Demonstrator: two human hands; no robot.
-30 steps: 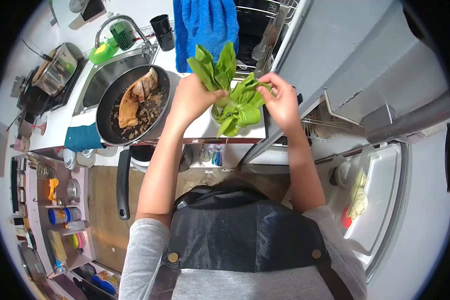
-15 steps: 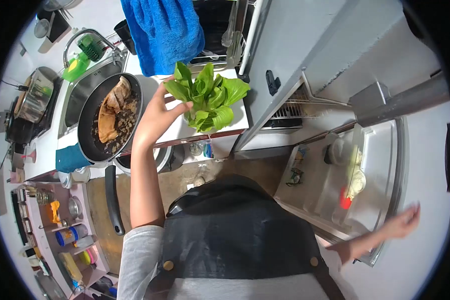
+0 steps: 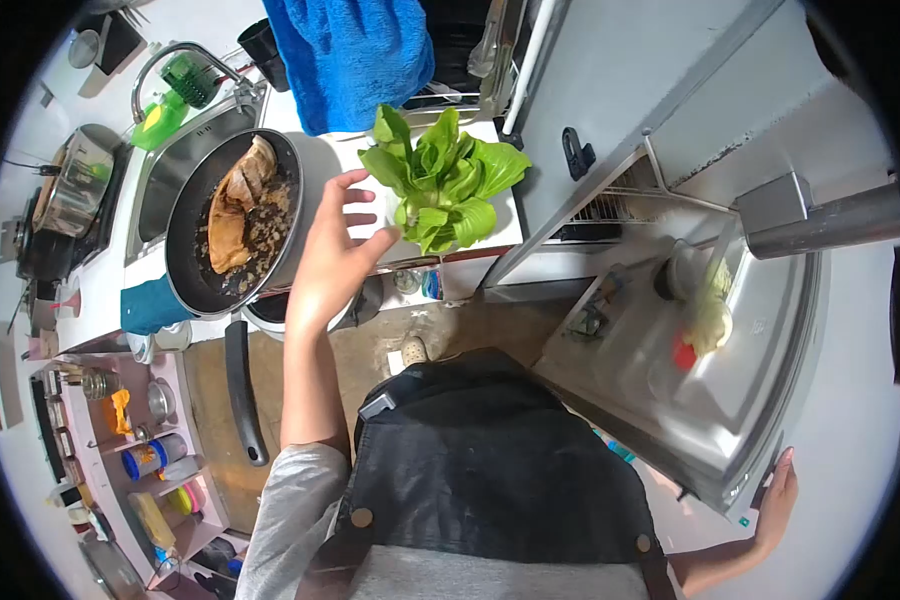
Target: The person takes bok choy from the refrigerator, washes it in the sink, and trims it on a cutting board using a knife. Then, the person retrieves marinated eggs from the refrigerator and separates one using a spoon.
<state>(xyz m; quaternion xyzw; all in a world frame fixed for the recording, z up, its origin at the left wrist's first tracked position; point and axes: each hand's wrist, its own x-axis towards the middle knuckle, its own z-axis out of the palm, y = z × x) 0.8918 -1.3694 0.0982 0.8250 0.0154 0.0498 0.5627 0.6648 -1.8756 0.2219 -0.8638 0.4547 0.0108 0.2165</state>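
Observation:
A head of bright green leafy vegetable (image 3: 450, 185) stands on the end of the white counter (image 3: 332, 150). Just left of it is my left hand (image 3: 335, 245), its fingers apart and holding nothing. My right hand (image 3: 778, 505) lies flat with fingers stretched against the outer side of the fridge door (image 3: 770, 400), near its edge. The fridge door stands partly open, and its inside shelves hold a pale vegetable (image 3: 710, 325) behind clear plastic and something red. Left of my left hand, a black frying pan (image 3: 185, 240) contains a browned piece of meat or fish (image 3: 238, 210) and small browned bits.
A steel sink (image 3: 155, 190) lies behind the pan, whose handle (image 3: 240, 390) juts over the counter edge. A blue towel (image 3: 355, 60) hangs by the dish rack (image 3: 460, 98). Pink shelves (image 3: 195, 430) with jars stand lower left. A steel pot (image 3: 75, 185) sits far left.
My left hand has come off the leafy vegetable, fingers spreading. My right hand has moved from beyond the fridge door onto its outer side, and the door has swung slightly. The whole view has shifted.

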